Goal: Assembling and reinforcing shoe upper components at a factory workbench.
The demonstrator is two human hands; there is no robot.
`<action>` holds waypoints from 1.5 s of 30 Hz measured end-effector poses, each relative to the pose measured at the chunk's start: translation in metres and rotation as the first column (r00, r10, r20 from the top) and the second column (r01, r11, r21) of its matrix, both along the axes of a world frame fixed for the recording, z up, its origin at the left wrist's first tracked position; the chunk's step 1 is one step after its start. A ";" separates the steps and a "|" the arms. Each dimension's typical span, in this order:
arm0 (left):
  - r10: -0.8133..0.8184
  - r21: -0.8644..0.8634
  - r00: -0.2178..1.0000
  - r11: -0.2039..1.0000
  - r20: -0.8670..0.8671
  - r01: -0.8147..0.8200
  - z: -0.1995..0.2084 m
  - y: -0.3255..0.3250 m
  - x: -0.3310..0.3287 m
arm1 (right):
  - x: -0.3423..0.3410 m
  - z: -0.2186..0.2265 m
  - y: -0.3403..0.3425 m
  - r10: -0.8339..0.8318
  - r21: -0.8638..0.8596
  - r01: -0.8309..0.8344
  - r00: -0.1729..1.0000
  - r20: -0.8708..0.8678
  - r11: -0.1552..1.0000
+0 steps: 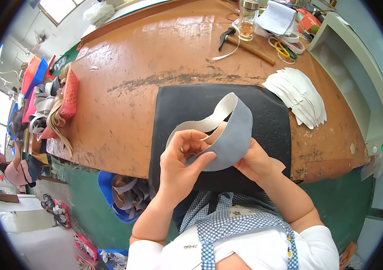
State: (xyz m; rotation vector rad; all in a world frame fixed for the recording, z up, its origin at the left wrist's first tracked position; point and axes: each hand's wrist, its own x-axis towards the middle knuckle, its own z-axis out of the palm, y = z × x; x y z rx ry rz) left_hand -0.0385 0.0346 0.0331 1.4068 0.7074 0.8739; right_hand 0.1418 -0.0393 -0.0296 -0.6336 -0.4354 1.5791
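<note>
A blue-grey shoe upper (234, 139) with an off-white inner side is bent into a loop above the black mat (263, 117). My left hand (187, 155) pinches its near left edge between thumb and fingers, and wears a ring. Closed on the lower right edge is my right hand (255, 162), its fingertips partly hidden behind the upper. A beige strip (216, 134) shows inside the loop by my left fingers. The tip of a pale piece (277, 165) sticks out beside my right wrist; I cannot tell whether that hand holds it.
White cut pieces (297, 94) lie fanned out on the right. Behind are a hammer (250, 47), scissors (283, 48) and a glass jar (247, 24). A grey cabinet (358, 76) borders the right. Left stand a red basket (70, 94), a blue bin (106, 191) and a distant person (18, 171).
</note>
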 end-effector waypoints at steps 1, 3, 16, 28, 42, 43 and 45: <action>-0.022 -0.027 1.000 0.999 -0.012 0.022 -0.001 0.002 -0.001 | 0.000 0.002 -0.001 -0.015 -0.012 0.015 1.000 -0.009 1.000; -0.041 -0.057 0.999 0.998 -0.023 0.039 -0.004 0.004 -0.001 | 0.000 0.006 -0.002 -0.012 -0.028 0.012 1.000 0.006 1.000; -0.081 -0.150 0.995 0.986 -0.060 0.071 -0.003 0.008 0.000 | 0.003 -0.001 -0.004 0.010 -0.052 -0.011 1.000 -0.017 0.999; -0.090 -0.174 0.995 0.981 -0.032 0.083 -0.003 0.010 0.000 | 0.004 0.001 -0.003 0.027 -0.045 -0.028 0.999 -0.035 0.999; -0.012 0.176 0.971 0.983 -0.239 0.056 -0.023 0.021 -0.007 | -0.011 -0.001 0.002 -0.301 0.020 0.323 0.854 0.424 0.946; -0.002 0.264 0.960 0.961 -0.280 0.079 -0.019 0.020 -0.007 | -0.011 -0.007 0.003 -0.476 0.145 0.478 0.700 0.532 0.866; -0.058 0.042 0.983 0.997 -0.172 0.066 -0.011 0.012 -0.001 | -0.010 -0.014 0.003 -0.512 0.210 0.474 0.706 0.490 0.855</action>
